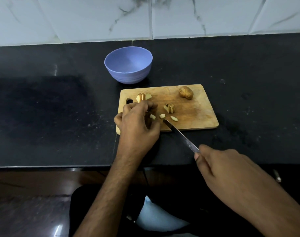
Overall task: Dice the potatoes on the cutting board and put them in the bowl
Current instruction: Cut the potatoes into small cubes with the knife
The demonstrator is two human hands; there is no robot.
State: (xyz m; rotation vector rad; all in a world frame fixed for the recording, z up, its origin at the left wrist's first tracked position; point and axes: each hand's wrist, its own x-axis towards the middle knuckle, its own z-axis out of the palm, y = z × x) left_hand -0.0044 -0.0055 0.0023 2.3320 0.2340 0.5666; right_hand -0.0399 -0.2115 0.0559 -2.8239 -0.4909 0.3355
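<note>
A wooden cutting board (188, 115) lies on the black table (43, 108), with a blue bowl (128, 65) standing just behind its left end. A whole potato (186, 92) sits at the board's far right corner. Two sliced potato pieces lie on the board, one (143, 97) near the handle slot and one (169, 108) near the middle, with three small cut bits (162, 116) in front of them.

The left hand (137, 124) covers the board's left front corner, fingers curled down; it seems to pinch a bit of potato, but the fingertips hide it. The right hand (219, 166) grips a knife (180, 134) by its handle, which the hand hides completely; the blade tip rests near the cut bits. Both forearms run out of the bottom edge.
</note>
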